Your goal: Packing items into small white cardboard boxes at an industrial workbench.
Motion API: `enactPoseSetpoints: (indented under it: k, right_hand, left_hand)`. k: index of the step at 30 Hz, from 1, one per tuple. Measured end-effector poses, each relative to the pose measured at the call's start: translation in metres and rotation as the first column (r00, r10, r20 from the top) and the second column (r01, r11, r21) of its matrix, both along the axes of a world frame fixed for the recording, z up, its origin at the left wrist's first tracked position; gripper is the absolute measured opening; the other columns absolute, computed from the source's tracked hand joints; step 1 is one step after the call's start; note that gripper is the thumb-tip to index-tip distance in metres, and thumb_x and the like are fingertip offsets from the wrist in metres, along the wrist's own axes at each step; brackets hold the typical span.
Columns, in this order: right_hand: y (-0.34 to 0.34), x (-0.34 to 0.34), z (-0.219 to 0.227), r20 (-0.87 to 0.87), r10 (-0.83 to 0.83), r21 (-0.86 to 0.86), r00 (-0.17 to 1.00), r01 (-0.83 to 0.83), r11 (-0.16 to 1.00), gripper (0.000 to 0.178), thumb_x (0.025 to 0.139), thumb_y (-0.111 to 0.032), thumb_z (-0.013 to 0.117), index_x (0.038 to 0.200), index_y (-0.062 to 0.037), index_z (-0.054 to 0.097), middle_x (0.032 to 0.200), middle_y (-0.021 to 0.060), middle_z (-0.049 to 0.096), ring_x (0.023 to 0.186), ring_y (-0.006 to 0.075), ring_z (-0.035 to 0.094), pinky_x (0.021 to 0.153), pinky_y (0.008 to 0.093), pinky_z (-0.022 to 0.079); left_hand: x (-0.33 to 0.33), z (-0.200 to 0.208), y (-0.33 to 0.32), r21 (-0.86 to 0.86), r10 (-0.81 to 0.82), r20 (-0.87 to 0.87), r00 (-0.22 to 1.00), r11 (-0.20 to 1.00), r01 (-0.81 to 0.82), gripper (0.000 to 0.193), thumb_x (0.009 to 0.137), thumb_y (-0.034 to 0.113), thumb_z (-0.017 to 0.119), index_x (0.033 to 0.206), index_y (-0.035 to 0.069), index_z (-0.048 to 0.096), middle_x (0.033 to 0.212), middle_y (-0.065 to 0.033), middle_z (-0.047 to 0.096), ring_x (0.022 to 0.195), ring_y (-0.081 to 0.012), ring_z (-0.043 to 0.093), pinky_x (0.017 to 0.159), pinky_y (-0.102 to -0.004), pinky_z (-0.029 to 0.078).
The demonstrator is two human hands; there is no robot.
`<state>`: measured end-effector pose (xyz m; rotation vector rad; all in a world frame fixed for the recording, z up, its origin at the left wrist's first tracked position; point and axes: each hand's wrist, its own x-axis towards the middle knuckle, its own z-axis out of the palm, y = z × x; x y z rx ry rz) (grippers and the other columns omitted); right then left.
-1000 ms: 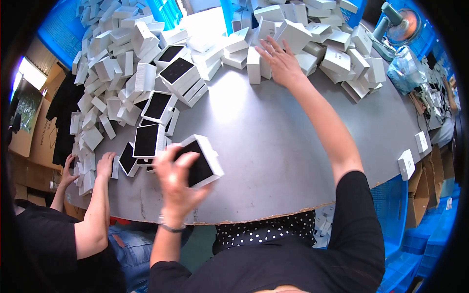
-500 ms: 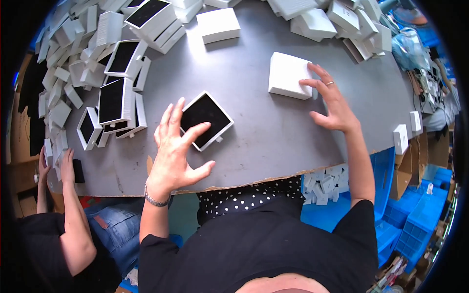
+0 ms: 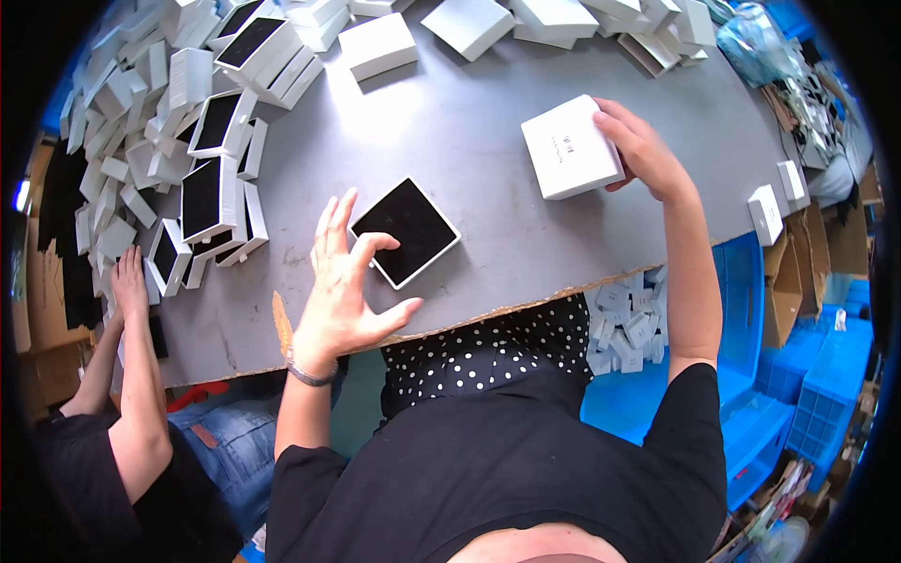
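A square white box base with a black lining (image 3: 405,231) lies flat on the grey table (image 3: 488,169), close to its front edge. My left hand (image 3: 345,281) rests just left of it with fingers spread, the fingertips touching its near-left edge. A white box lid (image 3: 570,147) lies farther right and back. My right hand (image 3: 643,150) grips the lid's right edge, thumb and fingers closed around it.
Several black-lined box bases (image 3: 211,192) stand in rows on the left. Loose white lids (image 3: 377,44) pile along the far edge. Another person's hand (image 3: 129,281) reaches onto the table at the far left. Blue crates (image 3: 826,394) and cardboard boxes (image 3: 817,253) stand at the right.
My right hand has pulled the white lid nearer and lifted its right edge. My left hand has slid left off the black-lined base, which now lies uncovered.
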<state>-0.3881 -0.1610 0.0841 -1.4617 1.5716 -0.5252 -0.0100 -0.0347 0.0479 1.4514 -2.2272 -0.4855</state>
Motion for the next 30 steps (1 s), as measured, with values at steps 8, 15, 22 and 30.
enactPoseSetpoints:
  k: [8, 15, 22, 30]
  right_hand:
    - [0.038, 0.015, -0.049, -0.651, 0.215, -0.499, 0.728, -0.624, 0.602, 0.103, 0.063, -0.043, 0.088, 0.152, -0.0172, 0.044, 0.154, 0.0157, 0.041, 0.142, 0.0401, 0.039, 0.117, 0.0517, 0.035]
    - [0.070, 0.079, -0.051, -0.460, 0.334, -0.592, 0.823, -0.565, 0.575, 0.101, 0.061, -0.033, 0.089, 0.149, -0.0120, 0.045, 0.145, 0.0125, 0.047, 0.138, 0.0368, 0.040, 0.113, 0.0529, 0.034]
    - [0.067, 0.086, -0.043, -0.571, 0.355, -0.567, 0.740, -0.668, 0.482, 0.098, 0.057, -0.029, 0.089, 0.146, -0.0116, 0.050, 0.145, 0.0107, 0.048, 0.136, 0.0369, 0.042, 0.114, 0.0510, 0.034]
    - [0.067, 0.085, -0.044, -0.542, 0.405, -0.555, 0.736, -0.676, 0.485, 0.096, 0.055, -0.028, 0.089, 0.143, -0.0138, 0.054, 0.141, 0.0123, 0.049, 0.133, 0.0395, 0.042, 0.112, 0.0517, 0.035]
  left_hand:
    - [-0.045, -0.033, -0.018, -0.129, 0.191, -0.112, 0.975, 0.970, -0.204, 0.058, 0.063, 0.023, 0.091, 0.104, 0.007, 0.053, 0.131, -0.0274, 0.043, 0.128, -0.0459, 0.041, 0.106, -0.0550, 0.039]
    - [-0.044, -0.041, -0.006, -0.208, 0.101, -0.211, 0.972, 0.967, -0.145, 0.062, 0.060, 0.017, 0.093, 0.108, 0.010, 0.054, 0.137, -0.0224, 0.042, 0.130, -0.0426, 0.042, 0.107, -0.0506, 0.040]
    - [-0.036, -0.033, -0.006, -0.203, 0.032, -0.216, 0.976, 0.976, -0.077, 0.061, 0.059, 0.017, 0.094, 0.107, 0.011, 0.057, 0.140, -0.0224, 0.042, 0.131, -0.0421, 0.044, 0.107, -0.0498, 0.042]
    - [-0.032, -0.037, -0.005, -0.003, 0.022, -0.310, 0.950, 1.000, -0.025, 0.066, 0.057, 0.020, 0.096, 0.108, 0.009, 0.055, 0.141, -0.0247, 0.042, 0.132, -0.0424, 0.044, 0.110, -0.0488, 0.041]
